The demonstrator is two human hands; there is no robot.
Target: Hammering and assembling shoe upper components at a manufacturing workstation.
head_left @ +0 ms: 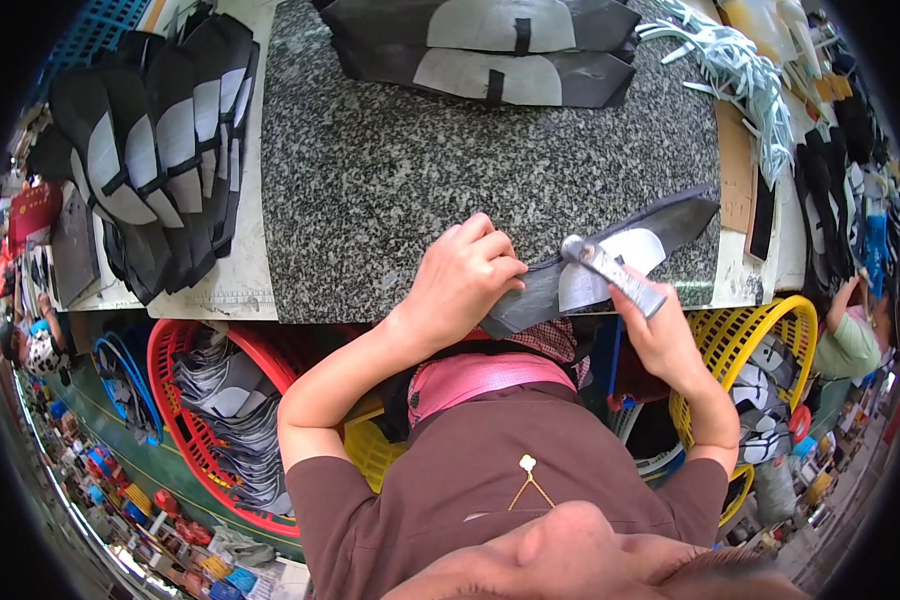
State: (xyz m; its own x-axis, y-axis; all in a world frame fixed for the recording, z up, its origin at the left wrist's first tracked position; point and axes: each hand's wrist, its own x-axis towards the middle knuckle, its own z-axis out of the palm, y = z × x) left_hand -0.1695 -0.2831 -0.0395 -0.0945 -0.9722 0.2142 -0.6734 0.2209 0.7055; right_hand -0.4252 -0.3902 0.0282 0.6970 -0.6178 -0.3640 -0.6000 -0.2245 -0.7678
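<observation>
A flat black shoe upper piece (685,222) with a whitish curved patch lies at the near edge of the speckled stone slab (410,170). My left hand (467,275) is closed at the piece's left part, fingers curled and pinching its upper edge. In my right hand (660,335) is a hammer (615,275), its metal head over the white patch. The fingers wrap round the handle, which is mostly hidden. I cannot tell whether the head touches the piece. Near the slab's far edge, similar upper pieces (495,75) lie overlapped.
Fanned black-and-grey pieces (155,150) are stacked on the left. Pale blue strips (740,75) heap at the far right, near a dark phone-like slab (761,220). Below the table stand a red basket (165,400) and a yellow basket (805,320), both holding pieces. Other people sit at both sides.
</observation>
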